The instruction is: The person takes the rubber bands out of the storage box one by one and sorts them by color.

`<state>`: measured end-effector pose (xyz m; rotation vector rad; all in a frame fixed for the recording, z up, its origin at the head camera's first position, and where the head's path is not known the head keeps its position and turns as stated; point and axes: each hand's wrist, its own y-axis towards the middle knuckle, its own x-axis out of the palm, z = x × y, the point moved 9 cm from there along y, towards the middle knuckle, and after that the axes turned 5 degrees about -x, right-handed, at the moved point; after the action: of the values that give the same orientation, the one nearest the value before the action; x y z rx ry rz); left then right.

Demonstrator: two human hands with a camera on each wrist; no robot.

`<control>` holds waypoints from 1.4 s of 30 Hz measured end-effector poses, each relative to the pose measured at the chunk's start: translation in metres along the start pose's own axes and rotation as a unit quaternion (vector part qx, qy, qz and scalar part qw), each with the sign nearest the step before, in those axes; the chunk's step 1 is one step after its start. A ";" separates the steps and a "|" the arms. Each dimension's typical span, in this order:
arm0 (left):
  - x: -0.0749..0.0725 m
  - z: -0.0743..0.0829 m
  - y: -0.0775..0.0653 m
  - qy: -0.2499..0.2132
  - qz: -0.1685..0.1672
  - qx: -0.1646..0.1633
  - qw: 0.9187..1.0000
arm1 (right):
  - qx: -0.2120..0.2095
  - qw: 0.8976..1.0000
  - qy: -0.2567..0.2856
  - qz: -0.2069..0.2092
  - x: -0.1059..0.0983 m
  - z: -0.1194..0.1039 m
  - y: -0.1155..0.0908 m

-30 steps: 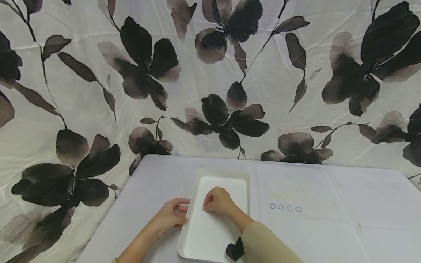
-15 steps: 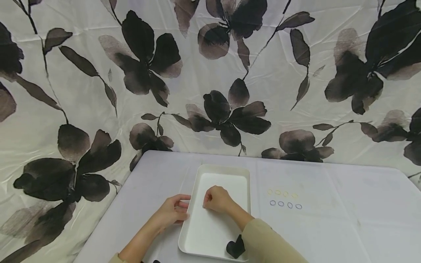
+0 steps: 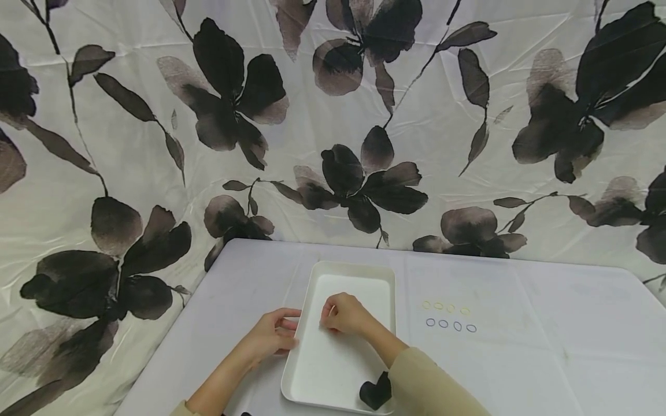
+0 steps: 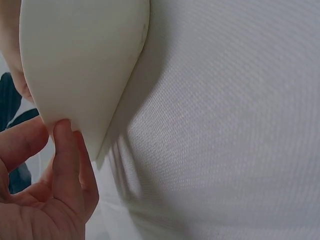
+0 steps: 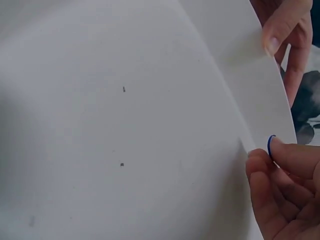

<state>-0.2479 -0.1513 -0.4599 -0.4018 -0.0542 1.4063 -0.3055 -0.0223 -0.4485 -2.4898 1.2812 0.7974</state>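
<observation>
My right hand (image 3: 347,315) is over the left part of a white tray (image 3: 333,370), its thumb and fingertips brought together. In the right wrist view, a thin blue rubber band (image 5: 270,143) is pinched at the fingertips, and only part of its loop shows. My left hand (image 3: 267,335) holds the tray's left rim; the left wrist view has its fingertips against the pale outer wall (image 4: 80,65). Inside the tray, at the near right corner, lies a black heart-shaped piece (image 3: 373,395), partly overlapped by the right sleeve.
Right of the tray, several yellow rings (image 3: 439,305) lie in a row on the white tablecloth (image 3: 531,346), with a row of several blue rings (image 3: 443,324) nearer. Behind the table hangs a floral cloth (image 3: 343,115). Small dark specks (image 5: 122,164) dot the tray floor.
The right hand stays nearly in place, its fingers closing in slightly around the small loop that showed at their tips a second ago. The left hand keeps its place at the rim.
</observation>
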 end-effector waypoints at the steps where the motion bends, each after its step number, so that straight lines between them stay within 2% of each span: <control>1: 0.000 0.000 0.000 0.000 0.001 0.000 1.000 | 0.001 1.000 0.007 0.001 -0.001 0.000 0.000; 17: -0.001 -0.003 0.000 0.023 0.013 -0.015 1.000 | 0.000 0.996 0.084 0.001 -0.019 -0.001 -0.009; 30: -0.001 -0.002 0.001 0.023 0.018 -0.014 0.999 | -0.002 0.991 0.136 0.003 -0.038 -0.001 -0.014; 42: 0.001 0.000 0.000 0.025 0.009 -0.013 1.000 | -0.005 0.990 0.143 0.017 -0.061 0.001 -0.023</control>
<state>-0.2475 -0.1507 -0.4604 -0.4601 -0.0276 1.4141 -0.3157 0.0333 -0.4163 -2.6694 1.4137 0.4645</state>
